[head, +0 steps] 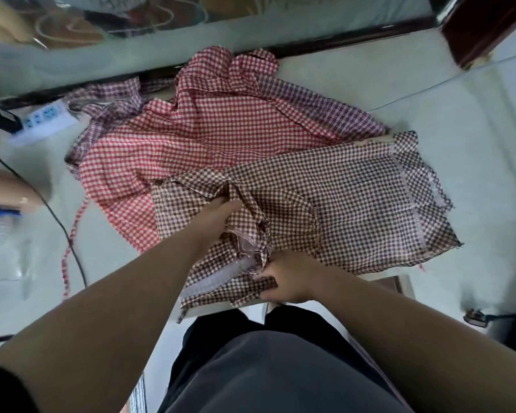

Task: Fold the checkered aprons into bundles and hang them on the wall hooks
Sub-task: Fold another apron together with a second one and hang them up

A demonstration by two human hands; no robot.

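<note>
Head view, looking down. The pale tiled floor (429, 93) carries three aprons in an overlapping heap below a dark skirting.

The red checkered apron (209, 129) lies spread and rumpled at centre, one tie (72, 234) trailing toward the viewer. A purple checkered apron (325, 96) shows under its edges.

The brown checkered apron (355, 198), nearest the person, overlaps the red one and rests partly on a low worktop (376, 140) (only a pale edge shows; its kind cannot be told).

The left hand (221, 214) reaches into the middle of the brown apron, its fingers buried in a gathered fold and gripping it. The right hand (289, 281) holds the near edge, its fingers curled round bunched cloth and the thumb pressed on top.

A white power strip (46, 117) and a black cable (57, 216) lie at left, well apart from the work. No wall hooks are in view.

Handling, as a judgement: the cloth looks thin, light and limp, so it will sag and slide instead of keeping a crease. It is best held at a hem or corner with the edges squared. The loose ties may snag and should be tucked into the bundle, which needs a firm grip.
</note>
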